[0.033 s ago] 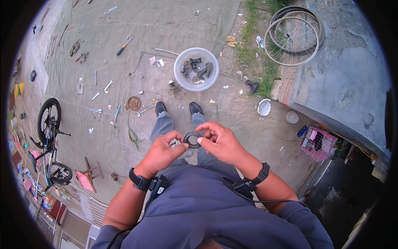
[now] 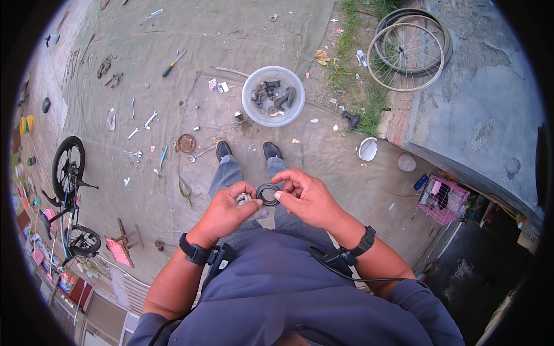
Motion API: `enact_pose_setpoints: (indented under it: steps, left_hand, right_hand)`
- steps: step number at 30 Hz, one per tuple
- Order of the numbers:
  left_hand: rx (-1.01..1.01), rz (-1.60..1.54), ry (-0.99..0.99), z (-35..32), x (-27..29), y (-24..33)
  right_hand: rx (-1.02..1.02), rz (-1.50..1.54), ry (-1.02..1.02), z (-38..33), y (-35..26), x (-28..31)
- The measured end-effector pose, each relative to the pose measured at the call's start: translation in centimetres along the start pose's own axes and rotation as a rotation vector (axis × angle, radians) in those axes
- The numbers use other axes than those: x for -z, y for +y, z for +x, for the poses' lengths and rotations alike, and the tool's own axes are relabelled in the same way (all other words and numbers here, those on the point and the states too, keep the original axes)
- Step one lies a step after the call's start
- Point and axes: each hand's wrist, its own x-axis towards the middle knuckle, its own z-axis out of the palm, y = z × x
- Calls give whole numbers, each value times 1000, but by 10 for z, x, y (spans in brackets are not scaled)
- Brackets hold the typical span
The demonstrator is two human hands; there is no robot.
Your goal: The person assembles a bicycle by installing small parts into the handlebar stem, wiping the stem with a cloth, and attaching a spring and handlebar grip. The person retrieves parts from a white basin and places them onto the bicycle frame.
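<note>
While your 2 hands meet in front of your lap, the dark ring (image 2: 267,185) sits between them, just ahead of your thighs. Your left hand (image 2: 229,206) grasps it at its left edge, the thumb pressed near the rim, and in the same palm you have a pale, lumpy item (image 2: 243,199) that is too hidden to identify. Your right hand (image 2: 304,199) has its fingers bent and its thumb on the ring's right edge, so both sets of fingers are closed on it; the tips behind the ring are hidden.

Below your hands, your 2 dark shoes (image 2: 273,150) stand apart on the ground. Just beyond them is a pale round basin (image 2: 247,104) with dark metal parts (image 2: 280,102) in it. Beside your left shoe lie a large wrench (image 2: 203,153) and a rusty round disc (image 2: 186,143); farther left, near each other, are 3 smaller wrenches (image 2: 150,119) and a slim blue tool (image 2: 164,156). A bicycle (image 2: 68,173) is at the far left, and 2 wheels (image 2: 370,62) overlap at the upper right, by the grass (image 2: 378,98).
</note>
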Motion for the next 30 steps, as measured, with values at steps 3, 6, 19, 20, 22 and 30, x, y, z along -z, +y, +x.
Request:
enact_pose_setpoints:
  steps: [3,6,19,20,22,30]
  left_hand:
    - [5,22,2,0,0,2]
    - [11,15,3,1,0,2]
    - [80,-145,-27,7,0,2]
    - [80,-142,-26,7,0,3]
    - [86,-151,-25,7,0,5]
    - [143,-220,-10,9,-1,6]
  right_hand:
    - [11,-18,-20,0,-2,0]
    - [18,-19,-25,0,-2,1]
    - [35,3,0,2,-1,2]
    - [35,5,1,2,-1,2]
    - [37,10,5,2,-1,2]
    - [48,11,-12,1,-2,5]
